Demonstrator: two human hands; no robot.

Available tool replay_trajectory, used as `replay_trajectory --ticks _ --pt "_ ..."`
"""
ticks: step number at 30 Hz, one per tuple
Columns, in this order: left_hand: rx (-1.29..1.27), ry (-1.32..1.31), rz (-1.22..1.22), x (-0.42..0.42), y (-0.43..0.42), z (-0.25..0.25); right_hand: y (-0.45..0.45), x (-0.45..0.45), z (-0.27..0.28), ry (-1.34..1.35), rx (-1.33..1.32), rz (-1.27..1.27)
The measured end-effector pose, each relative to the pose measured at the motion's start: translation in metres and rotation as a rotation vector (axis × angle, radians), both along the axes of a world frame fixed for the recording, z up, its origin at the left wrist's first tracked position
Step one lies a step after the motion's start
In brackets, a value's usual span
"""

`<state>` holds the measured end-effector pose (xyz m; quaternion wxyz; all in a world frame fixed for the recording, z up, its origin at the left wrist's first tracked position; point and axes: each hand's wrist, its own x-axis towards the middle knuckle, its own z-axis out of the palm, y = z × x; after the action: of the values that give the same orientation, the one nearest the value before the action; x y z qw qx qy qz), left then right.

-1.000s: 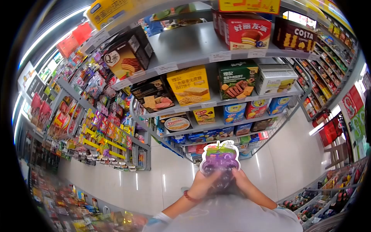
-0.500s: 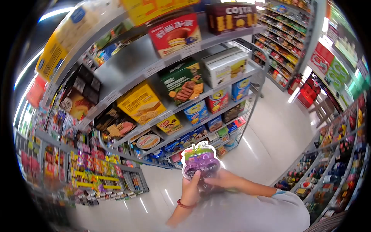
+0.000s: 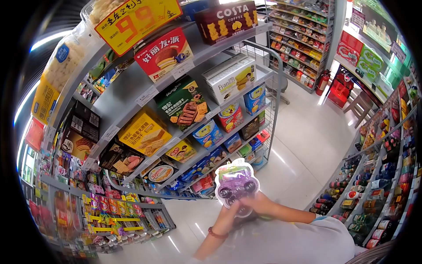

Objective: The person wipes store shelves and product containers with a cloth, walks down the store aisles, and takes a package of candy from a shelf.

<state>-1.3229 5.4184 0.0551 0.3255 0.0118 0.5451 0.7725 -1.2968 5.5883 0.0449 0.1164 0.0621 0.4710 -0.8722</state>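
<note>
A purple, grape-shaped pack [image 3: 239, 178] with a white outline, a green top and clear rounded bulges is held up in front of my body. My left hand [image 3: 227, 216], with a red beaded bracelet at its wrist, is closed on the lower left of the pack. From the right, my right hand [image 3: 258, 204] grips its lower edge. Both sets of fingers are a little blurred, and those behind the pack are hidden. What the pack contains is not readable.
A grey shelf rack [image 3: 206, 50] with boxed biscuits stands ahead, a yellow price sign [image 3: 136, 22] above it. Bottles line the shelves [image 3: 351, 198] at right. Hanging snack packets [image 3: 114, 207] are at left. A red fire extinguisher [image 3: 323, 82] and a stool [image 3: 361, 105] stand farther back.
The view has shifted, so the shelf boxes sit farther left and the price sign shows more fully. The pack has tilted and moved slightly right, still in both hands.
</note>
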Motion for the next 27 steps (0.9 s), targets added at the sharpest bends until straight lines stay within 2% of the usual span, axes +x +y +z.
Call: replay_trajectory --ticks 4,7,13,27 --pt "-0.019 0.033 0.016 0.002 0.007 0.007 -0.004 0.004 -0.012 0.06 0.015 -0.073" --pt "-0.135 0.045 -0.013 0.002 0.005 0.009 -0.001 0.004 -0.003 0.002 0.018 -0.038" --pt "-0.062 0.068 0.144 0.006 0.006 0.011 -0.008 0.0 -0.01 0.019 0.006 -0.001" --pt "-0.127 0.04 0.183 0.006 -0.003 0.007 -0.018 -0.009 -0.009 0.039 0.013 0.038"
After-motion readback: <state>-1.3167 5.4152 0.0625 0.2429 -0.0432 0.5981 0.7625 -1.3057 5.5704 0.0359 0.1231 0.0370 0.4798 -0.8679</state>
